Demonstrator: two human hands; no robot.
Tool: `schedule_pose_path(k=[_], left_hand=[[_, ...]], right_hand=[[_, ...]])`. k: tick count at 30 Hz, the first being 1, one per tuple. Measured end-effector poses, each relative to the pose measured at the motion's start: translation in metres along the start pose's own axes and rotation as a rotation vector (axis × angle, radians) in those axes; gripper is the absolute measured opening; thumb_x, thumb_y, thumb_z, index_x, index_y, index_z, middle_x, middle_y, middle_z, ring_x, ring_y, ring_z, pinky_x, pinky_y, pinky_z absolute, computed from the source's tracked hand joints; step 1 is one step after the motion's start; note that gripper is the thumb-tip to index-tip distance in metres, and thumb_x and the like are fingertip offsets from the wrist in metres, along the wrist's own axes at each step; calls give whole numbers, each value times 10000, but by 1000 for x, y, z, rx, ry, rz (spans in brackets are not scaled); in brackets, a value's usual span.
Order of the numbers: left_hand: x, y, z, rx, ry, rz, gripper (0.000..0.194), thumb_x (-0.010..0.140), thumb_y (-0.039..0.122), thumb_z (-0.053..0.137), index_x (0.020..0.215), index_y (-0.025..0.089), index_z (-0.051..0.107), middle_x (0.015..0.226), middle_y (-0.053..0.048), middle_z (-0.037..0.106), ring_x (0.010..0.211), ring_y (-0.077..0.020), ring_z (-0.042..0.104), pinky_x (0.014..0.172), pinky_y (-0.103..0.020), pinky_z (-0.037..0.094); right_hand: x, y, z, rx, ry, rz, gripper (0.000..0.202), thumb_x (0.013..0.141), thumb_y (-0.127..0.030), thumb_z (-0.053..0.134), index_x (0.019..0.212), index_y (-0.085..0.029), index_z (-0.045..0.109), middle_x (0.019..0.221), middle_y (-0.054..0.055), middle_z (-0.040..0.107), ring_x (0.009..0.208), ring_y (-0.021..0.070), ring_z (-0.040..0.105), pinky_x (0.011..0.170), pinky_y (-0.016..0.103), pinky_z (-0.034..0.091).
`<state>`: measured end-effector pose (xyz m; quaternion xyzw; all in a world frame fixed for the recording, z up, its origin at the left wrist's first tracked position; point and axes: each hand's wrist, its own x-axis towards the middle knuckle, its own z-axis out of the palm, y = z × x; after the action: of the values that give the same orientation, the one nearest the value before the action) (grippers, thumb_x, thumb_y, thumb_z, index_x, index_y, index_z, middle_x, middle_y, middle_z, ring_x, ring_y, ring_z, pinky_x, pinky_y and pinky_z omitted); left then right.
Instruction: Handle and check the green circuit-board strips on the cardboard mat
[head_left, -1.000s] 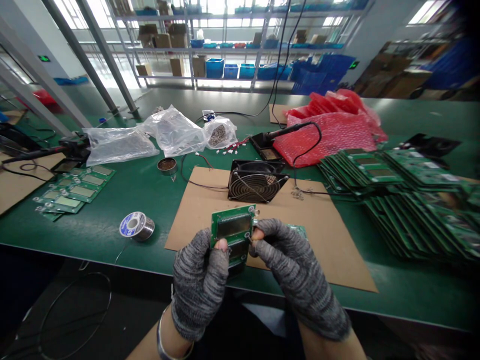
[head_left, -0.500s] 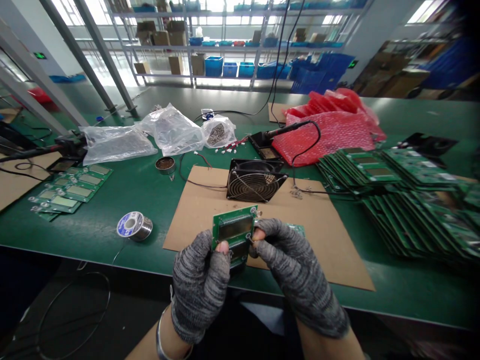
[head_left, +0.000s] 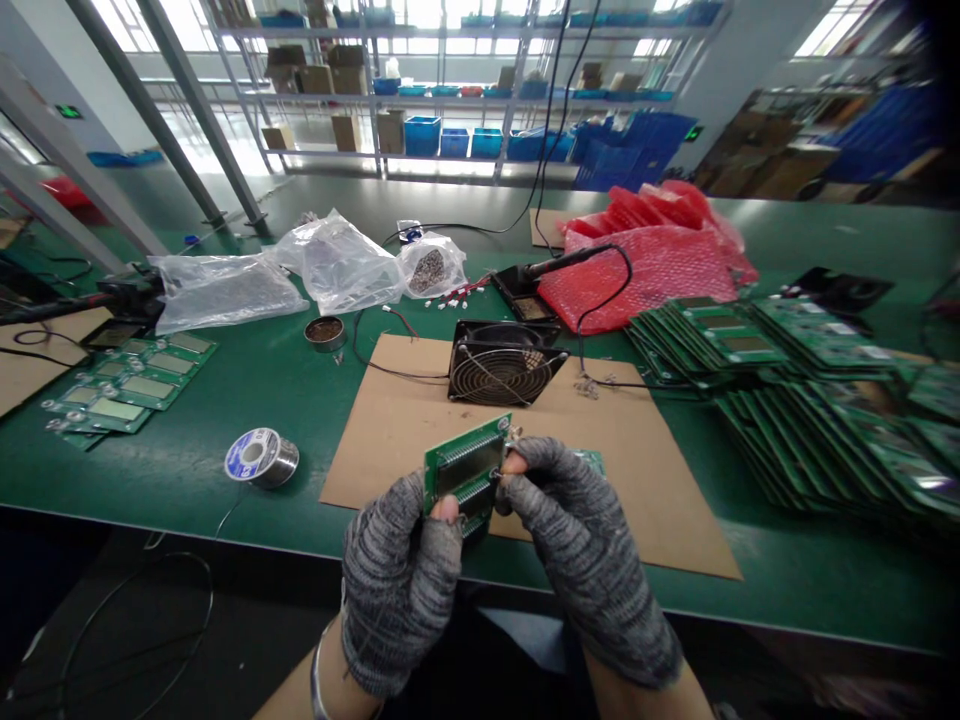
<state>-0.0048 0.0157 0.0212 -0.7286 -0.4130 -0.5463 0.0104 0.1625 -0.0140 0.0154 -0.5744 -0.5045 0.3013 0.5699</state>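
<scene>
Two gloved hands of mine meet over the near edge of the cardboard sheet (head_left: 637, 480), both pinching one green circuit board (head_left: 466, 462) that I hold tilted, its top edge leaning away from me. My left hand (head_left: 401, 585) clamps the board's lower left corner, bare thumb tip pressed on its face; my right hand (head_left: 581, 550) grips its right edge, fingertips closed on it near a small metal part at the upper right corner, which is too small to make out. Just beyond the board a black fan (head_left: 504, 362) sits on the cardboard. A solder spool (head_left: 261, 457) lies on the green table (head_left: 247, 380) to my left, well apart from my hands, with a few boards laid flat (head_left: 124, 375) farther left. Stacked green boards (head_left: 787, 380) fan out on my right, and a soldering iron (head_left: 566, 262) rests in its stand beside red bubble wrap (head_left: 660, 255).
</scene>
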Motion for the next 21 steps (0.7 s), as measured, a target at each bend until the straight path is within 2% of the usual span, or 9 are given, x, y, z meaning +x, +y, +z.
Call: schedule_pose_path(k=[3, 7, 13, 17, 19, 21], left_hand=[[6, 4, 0, -17, 4, 83, 40, 916, 166, 607, 931, 173, 643, 857, -72, 753, 737, -161, 729, 719, -231, 585], [11, 8, 3, -24, 29, 154, 58, 918, 159, 608, 865, 175, 625, 831, -87, 747, 734, -162, 729, 733, -223, 582], [2, 5, 11, -39, -19, 77, 98, 959, 195, 574, 993, 143, 649, 826, -70, 736, 734, -136, 720, 740, -194, 571], [-8, 3, 17, -64, 0, 36, 91, 938, 204, 607, 1009, 180, 660, 864, -58, 749, 736, -159, 725, 695, -236, 584], [-18, -4, 19, -54, 20, -10, 124, 918, 228, 644, 1026, 180, 684, 888, -73, 754, 735, -172, 719, 690, -255, 578], [-30, -21, 19, -64, 14, -64, 230, 903, 271, 675, 1110, 175, 706, 952, -96, 759, 775, -190, 715, 726, -279, 572]], right_hand=[[1, -6, 5, -9, 50, -9, 230, 907, -384, 665, 965, -162, 647, 978, 60, 651, 856, 132, 633, 735, 233, 555], [3, -12, 10, 5, 109, -31, 189, 911, -343, 651, 945, -157, 648, 932, 42, 652, 785, 101, 628, 683, 190, 544], [6, -6, 6, 31, 115, -32, 173, 911, -322, 646, 942, -152, 628, 879, 30, 642, 745, 91, 622, 671, 184, 548], [3, -2, 12, 28, 137, -22, 182, 923, -327, 634, 968, -153, 610, 935, 41, 646, 806, 93, 632, 724, 192, 556], [-1, -3, 15, 11, 146, -27, 180, 929, -328, 625, 988, -159, 602, 966, 40, 647, 862, 94, 642, 777, 197, 563], [-2, -4, 9, -14, 123, -36, 208, 929, -352, 625, 1024, -169, 596, 995, 37, 649, 896, 100, 651, 811, 209, 573]])
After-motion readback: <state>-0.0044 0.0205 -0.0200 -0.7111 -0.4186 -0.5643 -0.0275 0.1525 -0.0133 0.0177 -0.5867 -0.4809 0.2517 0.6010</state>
